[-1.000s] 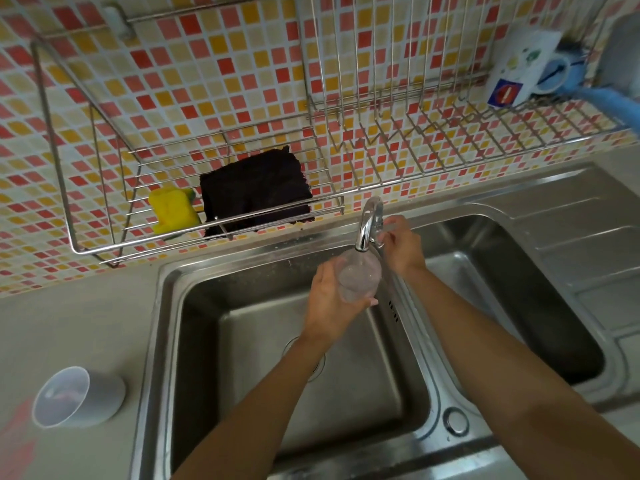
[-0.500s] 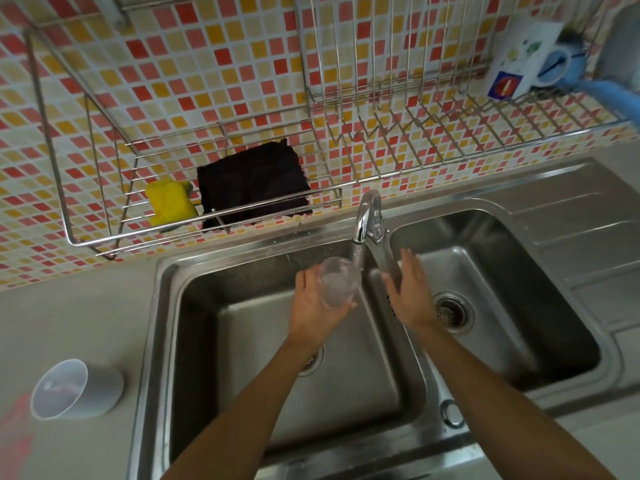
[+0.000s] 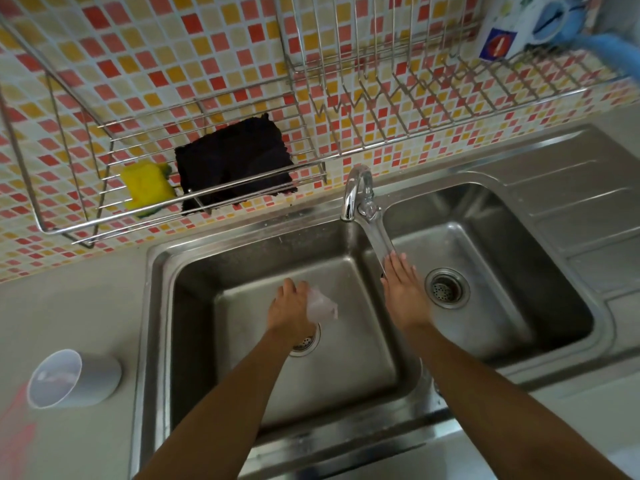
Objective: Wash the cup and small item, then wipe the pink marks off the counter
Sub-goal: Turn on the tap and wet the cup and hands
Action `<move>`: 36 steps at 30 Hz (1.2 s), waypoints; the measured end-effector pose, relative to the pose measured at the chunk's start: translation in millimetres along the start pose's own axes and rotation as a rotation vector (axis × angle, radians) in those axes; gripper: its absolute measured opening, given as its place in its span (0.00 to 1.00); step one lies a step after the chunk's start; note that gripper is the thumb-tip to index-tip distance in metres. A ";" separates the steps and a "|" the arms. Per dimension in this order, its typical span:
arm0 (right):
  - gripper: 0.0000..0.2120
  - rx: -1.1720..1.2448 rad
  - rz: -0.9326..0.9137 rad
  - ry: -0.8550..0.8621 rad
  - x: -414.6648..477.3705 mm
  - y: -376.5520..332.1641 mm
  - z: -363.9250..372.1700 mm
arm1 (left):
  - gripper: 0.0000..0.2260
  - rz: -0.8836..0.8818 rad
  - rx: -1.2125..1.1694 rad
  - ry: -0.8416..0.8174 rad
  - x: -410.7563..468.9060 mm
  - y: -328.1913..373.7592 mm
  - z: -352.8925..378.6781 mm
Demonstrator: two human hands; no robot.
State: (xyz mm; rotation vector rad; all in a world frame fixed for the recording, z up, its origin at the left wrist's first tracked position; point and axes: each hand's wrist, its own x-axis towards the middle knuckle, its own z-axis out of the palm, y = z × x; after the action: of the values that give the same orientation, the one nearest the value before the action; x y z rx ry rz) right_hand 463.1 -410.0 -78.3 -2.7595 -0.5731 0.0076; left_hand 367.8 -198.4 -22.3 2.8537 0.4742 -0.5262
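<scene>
**Q:** What occupies the near zone?
**A:** Pink marks [image 3: 17, 427] lie on the counter [image 3: 86, 306] at the left frame edge. The grey cup [image 3: 74, 377] sits just beside them, apart from the rim of the left basin [image 3: 194, 323].

**Q:** Hand status?
**A:** The left hand [image 3: 291, 310] grasps the small clear cup [image 3: 322, 304], tipped over, above the drain [image 3: 304, 341]. All the basin walls are well clear of it. The right hand [image 3: 403, 289] is released, fingers straight, between the left basin and the right basin [image 3: 519, 271]. Its fingertips are at the end of the tap lever [image 3: 379, 237].

**Q:** Far zone?
**A:** The tap [image 3: 355, 188] stands at the back edge. Above it, the wire rack [image 3: 52, 230] holds a yellow sponge [image 3: 147, 185] and a dark cloth [image 3: 235, 164].

**Q:** Change?
**A:** Half a second ago the small clear cup was higher, close under the spout, mouth up. It is now lower and tipped. A second ago the right hand was on the tap; it is now off.
</scene>
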 end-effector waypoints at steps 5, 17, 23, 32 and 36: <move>0.22 -0.023 -0.019 0.020 -1.4 0.7 2.5 | 0.32 -0.014 0.331 0.119 -2.5 1.7 -0.7; 0.23 -0.048 -0.038 0.000 0.5 4.3 9.5 | 0.32 0.061 0.601 0.292 -15.4 -1.8 -14.9; 0.23 -0.032 -0.020 0.020 3.7 4.1 10.2 | 0.31 -0.015 0.484 0.373 -26.3 -19.8 -11.6; 0.11 0.433 -0.357 0.472 -18.0 -137.9 -109.3 | 0.33 -0.224 0.005 0.504 -88.9 -67.0 -10.4; 0.09 0.560 -0.762 0.655 -4.6 -243.7 -178.3 | 0.33 -0.260 -0.132 0.612 -108.6 -91.9 -36.8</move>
State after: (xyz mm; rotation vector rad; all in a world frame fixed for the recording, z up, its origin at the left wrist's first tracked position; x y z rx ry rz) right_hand 377.0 -255.6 166.5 -1.7194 -1.1496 -0.7454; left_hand 251.4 -133.7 39.7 2.7921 0.9419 0.3564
